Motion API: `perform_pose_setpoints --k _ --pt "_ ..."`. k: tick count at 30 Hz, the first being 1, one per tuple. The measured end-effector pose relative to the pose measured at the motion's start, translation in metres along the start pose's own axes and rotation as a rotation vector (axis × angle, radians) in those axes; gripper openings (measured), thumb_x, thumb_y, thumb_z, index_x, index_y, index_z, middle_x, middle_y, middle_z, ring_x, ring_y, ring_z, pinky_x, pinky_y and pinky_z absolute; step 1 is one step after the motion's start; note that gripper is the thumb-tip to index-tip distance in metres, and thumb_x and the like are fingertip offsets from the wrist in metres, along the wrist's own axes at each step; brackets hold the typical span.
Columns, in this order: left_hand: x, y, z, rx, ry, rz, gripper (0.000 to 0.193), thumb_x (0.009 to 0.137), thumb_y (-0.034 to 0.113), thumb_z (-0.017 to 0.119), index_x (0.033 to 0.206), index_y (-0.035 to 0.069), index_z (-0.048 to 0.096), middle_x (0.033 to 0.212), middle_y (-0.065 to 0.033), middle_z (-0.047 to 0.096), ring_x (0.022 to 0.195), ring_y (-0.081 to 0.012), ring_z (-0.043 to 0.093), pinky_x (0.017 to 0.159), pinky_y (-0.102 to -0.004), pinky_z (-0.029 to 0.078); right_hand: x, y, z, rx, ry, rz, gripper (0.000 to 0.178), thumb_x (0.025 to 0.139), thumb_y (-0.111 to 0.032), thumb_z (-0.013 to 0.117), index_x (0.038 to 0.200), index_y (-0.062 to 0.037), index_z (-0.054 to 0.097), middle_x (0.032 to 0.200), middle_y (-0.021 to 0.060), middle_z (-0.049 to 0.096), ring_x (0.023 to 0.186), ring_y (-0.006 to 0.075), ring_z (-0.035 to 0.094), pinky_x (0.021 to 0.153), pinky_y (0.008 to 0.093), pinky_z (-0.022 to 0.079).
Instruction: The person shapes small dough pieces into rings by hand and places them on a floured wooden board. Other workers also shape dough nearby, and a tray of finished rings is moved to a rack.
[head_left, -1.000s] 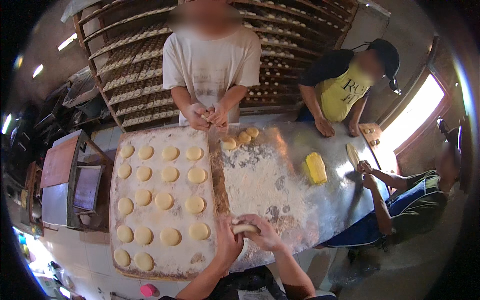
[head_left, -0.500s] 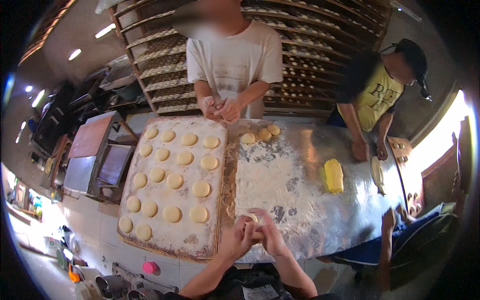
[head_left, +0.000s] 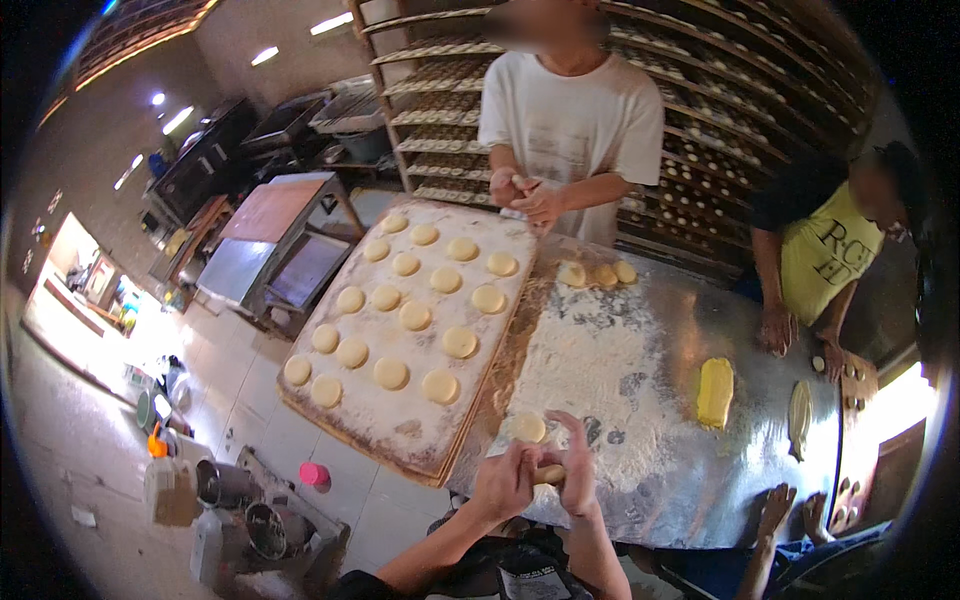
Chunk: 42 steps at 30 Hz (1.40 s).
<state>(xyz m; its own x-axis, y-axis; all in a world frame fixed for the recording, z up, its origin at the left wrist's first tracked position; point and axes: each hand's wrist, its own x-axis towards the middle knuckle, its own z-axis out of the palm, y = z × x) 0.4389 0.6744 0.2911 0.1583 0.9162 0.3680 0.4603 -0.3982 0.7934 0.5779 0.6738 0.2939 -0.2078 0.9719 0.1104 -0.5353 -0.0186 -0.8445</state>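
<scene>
My left hand (head_left: 503, 481) and my right hand (head_left: 577, 466) meet at the near edge of the floured metal table (head_left: 660, 340), both closed around a small dough piece (head_left: 548, 474). Another round dough piece (head_left: 529, 428) lies on the flour just beyond my fingers. To the left, a floured wooden board (head_left: 400, 440) carries several rows of flat round dough discs (head_left: 415, 315).
Across the table a person in a white shirt (head_left: 573, 120) shapes dough, with three dough balls (head_left: 598, 273) near them. A person in yellow (head_left: 828, 262) leans on the right end. A yellow butter block (head_left: 714, 392) lies on the table. Racks stand behind; buckets on the floor left.
The view has swung to the right and lower. My hands stay together on the dough piece at the table's near edge. The person opposite keeps working dough.
</scene>
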Motion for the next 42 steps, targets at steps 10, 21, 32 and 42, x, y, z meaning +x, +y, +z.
perform_pose_setpoints --k 10,21,32,42 --pt "-0.002 -0.018 -0.047 -0.002 -0.068 -0.132 0.033 0.106 0.035 0.044 0.117 0.005 0.055 0.083 -0.0173 0.068 0.066 -0.0379 0.069 0.059 -0.0436 0.053 0.019 0.038 0.019 0.035 -0.112 -0.148 0.055 0.100 -0.035 0.050 0.143 -0.0094 0.029 0.091 0.0163 0.065 0.079 0.0217 0.065 0.068 0.0289 0.050" --pt "0.002 -0.061 -0.107 -0.048 -0.093 -0.049 0.033 0.105 0.032 0.043 0.125 0.006 0.048 0.076 -0.0185 0.068 0.067 -0.0407 0.068 0.059 -0.0493 0.053 0.041 0.067 0.078 -0.333 0.028 0.012 0.068 0.096 -0.046 0.058 0.144 -0.0028 0.036 0.133 0.0166 0.047 0.109 0.0245 0.059 0.093 0.0338 0.048" --pt "0.017 -0.096 -0.152 -0.092 -0.187 -0.224 0.024 0.105 0.028 0.046 0.117 0.007 0.049 0.065 -0.0183 0.062 0.061 -0.0422 0.064 0.054 -0.0499 0.047 0.068 0.115 0.085 0.256 -0.317 -0.288 0.062 0.100 -0.054 0.042 0.136 -0.0039 0.042 0.123 0.0197 0.058 0.103 0.0216 0.060 0.089 0.0343 0.049" --pt "0.043 -0.105 -0.177 -0.277 -0.199 -0.501 0.040 0.105 0.031 0.044 0.131 0.001 0.042 0.094 -0.0337 0.065 0.094 -0.0526 0.062 0.078 -0.0559 0.048 0.086 0.096 0.126 -0.075 0.226 0.363 0.057 0.104 -0.042 0.050 0.146 -0.0055 0.036 0.101 0.0146 0.063 0.093 0.0256 0.064 0.085 0.0417 0.052"
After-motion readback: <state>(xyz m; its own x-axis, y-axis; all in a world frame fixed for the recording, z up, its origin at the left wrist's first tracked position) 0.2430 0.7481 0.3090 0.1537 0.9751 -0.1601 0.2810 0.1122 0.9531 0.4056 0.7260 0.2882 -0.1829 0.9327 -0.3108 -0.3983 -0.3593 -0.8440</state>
